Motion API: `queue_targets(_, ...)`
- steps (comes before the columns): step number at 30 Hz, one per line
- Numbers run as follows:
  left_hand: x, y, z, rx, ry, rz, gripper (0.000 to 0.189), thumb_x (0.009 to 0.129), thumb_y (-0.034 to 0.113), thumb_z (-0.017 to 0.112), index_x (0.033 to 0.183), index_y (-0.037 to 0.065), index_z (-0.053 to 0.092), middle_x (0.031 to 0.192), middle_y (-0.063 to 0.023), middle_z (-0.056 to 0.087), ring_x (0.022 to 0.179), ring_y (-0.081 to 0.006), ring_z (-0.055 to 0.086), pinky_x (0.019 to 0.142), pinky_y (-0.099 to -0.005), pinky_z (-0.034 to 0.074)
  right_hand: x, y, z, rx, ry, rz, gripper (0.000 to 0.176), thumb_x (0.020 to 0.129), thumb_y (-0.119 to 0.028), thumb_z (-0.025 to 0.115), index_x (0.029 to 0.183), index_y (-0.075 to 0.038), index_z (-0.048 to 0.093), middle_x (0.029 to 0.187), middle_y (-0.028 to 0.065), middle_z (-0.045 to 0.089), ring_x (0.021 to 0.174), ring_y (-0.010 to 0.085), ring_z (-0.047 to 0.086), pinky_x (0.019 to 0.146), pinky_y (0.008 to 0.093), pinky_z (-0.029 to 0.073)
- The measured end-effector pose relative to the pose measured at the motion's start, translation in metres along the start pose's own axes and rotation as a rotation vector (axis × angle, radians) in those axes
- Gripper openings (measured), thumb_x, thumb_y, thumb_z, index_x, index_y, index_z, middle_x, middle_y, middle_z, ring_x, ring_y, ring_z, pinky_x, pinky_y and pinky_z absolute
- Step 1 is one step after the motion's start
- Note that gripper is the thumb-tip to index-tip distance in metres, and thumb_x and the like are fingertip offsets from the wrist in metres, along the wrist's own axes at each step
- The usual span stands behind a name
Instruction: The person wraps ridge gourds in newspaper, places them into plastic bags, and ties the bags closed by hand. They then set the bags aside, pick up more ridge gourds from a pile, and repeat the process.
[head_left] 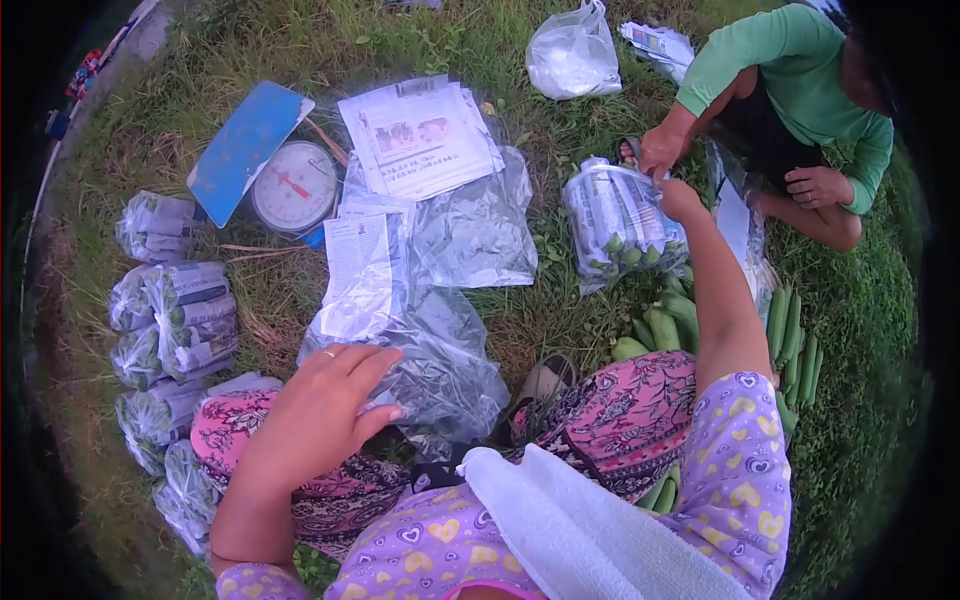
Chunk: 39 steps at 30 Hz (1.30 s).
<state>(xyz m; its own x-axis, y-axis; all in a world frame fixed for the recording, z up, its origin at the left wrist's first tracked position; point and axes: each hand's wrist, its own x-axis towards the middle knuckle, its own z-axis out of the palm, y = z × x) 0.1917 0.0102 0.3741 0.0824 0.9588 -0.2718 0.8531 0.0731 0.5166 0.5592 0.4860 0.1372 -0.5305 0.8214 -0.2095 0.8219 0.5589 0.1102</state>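
My right hand [683, 203] reaches forward with its fingers closed at the top right edge of a clear plastic bag [622, 215]. Inside the bag, newspaper-wrapped green vegetables show their ends at the bottom. A co-worker's hand [662, 148] grips the same edge, right beside mine. My left hand [345, 395] hovers palm down by my knee, its fingers stretched out and holding nothing. Under and beyond its fingertips lie crumpled clear plastic bags [440, 370]. Loose long green gourds [672, 322] are heaped on the grass below the filled bag.
Packed bundles [195, 310] line the left side. A dial scale [295, 187] with a tilted blue pan [250, 150] stands behind them. Newspaper sheets [425, 145] lie ahead, near a white plastic bag [573, 55]. A co-worker in green [775, 60] squats at right, near more gourds [795, 345].
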Motion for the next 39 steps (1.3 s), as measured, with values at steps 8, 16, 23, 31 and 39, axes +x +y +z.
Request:
queue_targets(8,0.053,-0.025,0.012,0.063,-0.148,-0.190,0.050,0.079,0.021,0.066,0.123,0.004,0.051,0.116,-0.0164,0.055,0.107,-0.0358,0.051,0.093,-0.0424,0.040,0.047,0.010,0.060,0.228,0.093,0.027,0.043,0.076,-0.010,0.051,0.118,-0.001,0.053,0.119,0.0204,0.055,0.106,0.0361,0.053,0.093,0.0429,0.042)
queue_targets(16,0.054,-0.029,0.016,0.014,-0.163,-0.093,0.052,0.080,0.024,0.065,0.124,0.003,0.048,0.113,-0.0150,0.056,0.104,-0.0328,0.053,0.091,-0.0415,0.041,0.031,-0.012,0.027,0.138,0.109,-0.022,0.051,0.076,-0.047,0.065,0.097,-0.002,0.054,0.087,0.0219,0.061,0.083,0.0393,0.059,0.075,0.0463,0.046)
queue_targets(23,0.051,-0.035,0.010,0.034,-0.102,-0.066,0.051,0.080,0.025,0.065,0.122,0.001,0.048,0.108,-0.0143,0.056,0.101,-0.0314,0.054,0.089,-0.0417,0.041,0.038,-0.008,0.022,0.427,-0.142,-0.051,0.045,0.082,-0.040,0.063,0.068,0.002,0.056,0.060,0.0108,0.054,0.057,0.0215,0.050,0.057,0.0374,0.041)
queue_targets(31,0.042,-0.037,0.010,0.047,0.017,0.014,0.047,0.079,0.026,0.066,0.116,0.002,0.052,0.098,-0.0114,0.057,0.093,-0.0278,0.057,0.081,-0.0392,0.043,-0.033,-0.074,-0.062,0.444,-0.073,-0.091,0.042,0.086,-0.026,0.063,0.060,0.003,0.046,0.050,0.0030,0.038,0.052,0.0111,0.033,0.049,0.0349,0.031)
queue_targets(39,0.022,-0.028,0.039,0.097,0.075,0.181,0.032,0.074,0.026,0.067,0.095,0.003,0.059,0.084,-0.0071,0.059,0.087,-0.0244,0.058,0.072,-0.0373,0.043,-0.060,-0.119,-0.143,0.746,0.018,-0.055,0.045,0.092,-0.028,0.057,0.057,-0.006,0.039,0.052,-0.0039,0.031,0.052,0.0060,0.025,0.046,0.0289,0.021)
